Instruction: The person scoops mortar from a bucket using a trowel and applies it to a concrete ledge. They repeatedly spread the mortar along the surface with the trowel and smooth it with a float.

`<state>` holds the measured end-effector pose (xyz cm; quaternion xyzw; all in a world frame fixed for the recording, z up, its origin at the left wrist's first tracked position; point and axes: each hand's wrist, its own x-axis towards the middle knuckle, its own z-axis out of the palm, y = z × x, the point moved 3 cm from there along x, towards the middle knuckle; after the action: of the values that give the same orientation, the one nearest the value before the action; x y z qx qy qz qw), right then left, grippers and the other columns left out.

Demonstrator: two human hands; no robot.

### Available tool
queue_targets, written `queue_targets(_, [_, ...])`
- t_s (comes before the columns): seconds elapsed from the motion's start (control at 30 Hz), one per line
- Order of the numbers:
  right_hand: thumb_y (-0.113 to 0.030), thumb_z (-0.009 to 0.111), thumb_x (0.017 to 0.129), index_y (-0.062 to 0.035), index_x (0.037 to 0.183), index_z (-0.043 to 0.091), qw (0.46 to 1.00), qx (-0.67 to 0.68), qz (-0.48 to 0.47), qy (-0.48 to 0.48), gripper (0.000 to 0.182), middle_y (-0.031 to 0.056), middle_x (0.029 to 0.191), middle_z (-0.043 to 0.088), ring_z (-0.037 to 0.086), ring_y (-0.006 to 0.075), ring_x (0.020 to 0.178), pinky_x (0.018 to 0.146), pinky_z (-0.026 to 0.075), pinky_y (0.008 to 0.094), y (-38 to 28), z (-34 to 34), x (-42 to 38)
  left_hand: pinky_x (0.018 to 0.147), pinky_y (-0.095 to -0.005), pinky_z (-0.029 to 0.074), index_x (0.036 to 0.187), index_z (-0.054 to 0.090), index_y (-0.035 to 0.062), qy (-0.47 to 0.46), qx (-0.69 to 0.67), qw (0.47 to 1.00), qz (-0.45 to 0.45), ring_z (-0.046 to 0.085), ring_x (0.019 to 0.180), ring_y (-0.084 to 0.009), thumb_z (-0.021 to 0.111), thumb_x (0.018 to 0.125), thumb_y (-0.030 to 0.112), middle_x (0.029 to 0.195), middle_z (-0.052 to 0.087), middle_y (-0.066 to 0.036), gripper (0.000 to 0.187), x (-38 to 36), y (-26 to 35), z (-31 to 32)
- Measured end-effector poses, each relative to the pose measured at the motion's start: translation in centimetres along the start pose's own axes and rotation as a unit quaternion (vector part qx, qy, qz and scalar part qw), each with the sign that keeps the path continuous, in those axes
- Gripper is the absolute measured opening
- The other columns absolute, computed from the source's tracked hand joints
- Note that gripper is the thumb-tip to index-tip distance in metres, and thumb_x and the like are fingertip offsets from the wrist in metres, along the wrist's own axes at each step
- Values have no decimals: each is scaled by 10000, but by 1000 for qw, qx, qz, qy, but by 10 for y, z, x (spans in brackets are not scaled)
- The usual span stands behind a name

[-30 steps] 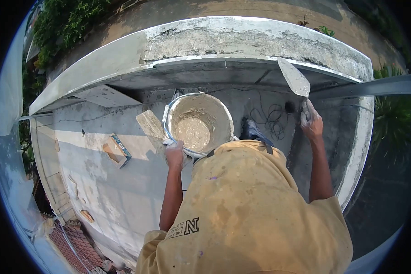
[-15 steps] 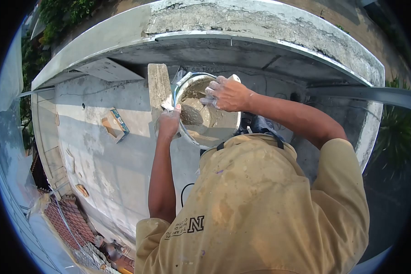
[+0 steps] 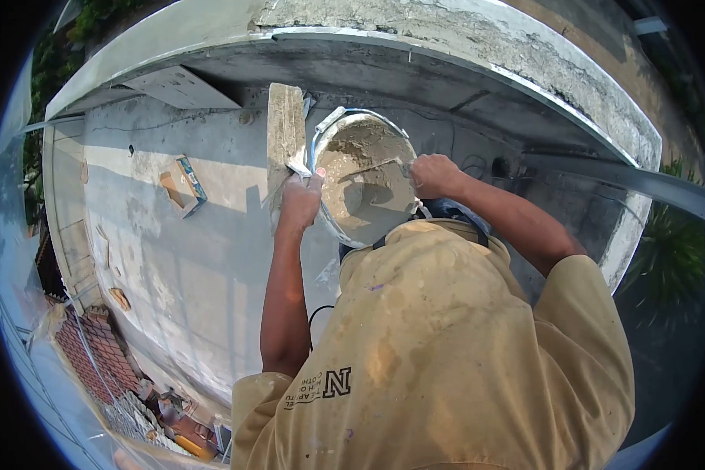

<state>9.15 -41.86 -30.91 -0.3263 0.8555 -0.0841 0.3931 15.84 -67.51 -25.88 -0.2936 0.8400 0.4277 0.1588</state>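
Left hand (image 3: 299,201) clamps one flat board (image 3: 287,125) beside one bucket (image 3: 370,229); right hand (image 3: 434,176) clamps one trowel (image 3: 374,165) inside.

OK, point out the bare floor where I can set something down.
Bare floor lies between the open box and the left forearm. It's crowded at the bucket: left hand with the mortar-coated board on one side, right hand on the other.

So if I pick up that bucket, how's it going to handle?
The bucket will probably feel heavy for its size, since wet-looking mix covers its bottom. That mix looks thick and pasty, so I'd expect it to slump rather than splash if tilted. The smeared rim may be slippery to grip.
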Motion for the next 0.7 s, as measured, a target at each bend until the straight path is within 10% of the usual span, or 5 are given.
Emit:
queue_targets(0.1, [-135, 555, 830, -28, 868, 697, 978, -66, -18, 197, 182, 161, 884, 701, 696, 315, 828, 631, 549, 426, -14, -20, 13, 837, -420, 469, 1109, 600, -103, -8, 22, 999, 27, 640, 917, -391, 611, 906, 336, 976, 662, -285, 484, 10, -7, 8])
queue_targets(0.5, [-266, 561, 866, 23, 979, 658, 951, 186, 133, -209, 326, 159, 958, 686, 668, 271, 925, 809, 514, 375, 5, 47, 4, 856, -467, 463, 1123, 564, -95, -51, 72, 990, 106, 601, 974, -463, 615, 889, 306, 1017, 630, -319, 467, -29, 24, 28])
queue_targets(0.57, [-265, 542, 888, 18, 987, 660, 938, 282, -112, -165, 322, 155, 974, 680, 652, 253, 920, 809, 501, 340, 33, 129, 39, 855, -465, 464, 1123, 564, -93, -44, 73, 989, 120, 602, 965, -465, 619, 885, 298, 1013, 633, -317, 461, -26, 27, 33])
queue_targets(0.7, [-295, 553, 919, -25, 1028, 671, 889, 371, -185, -192, 314, 146, 987, 677, 605, 206, 920, 816, 469, 332, 25, 131, 36, 832, -438, 470, 1082, 581, -108, 5, 101, 992, 81, 615, 918, -418, 628, 884, 284, 975, 647, -295, 441, -11, 29, 33])
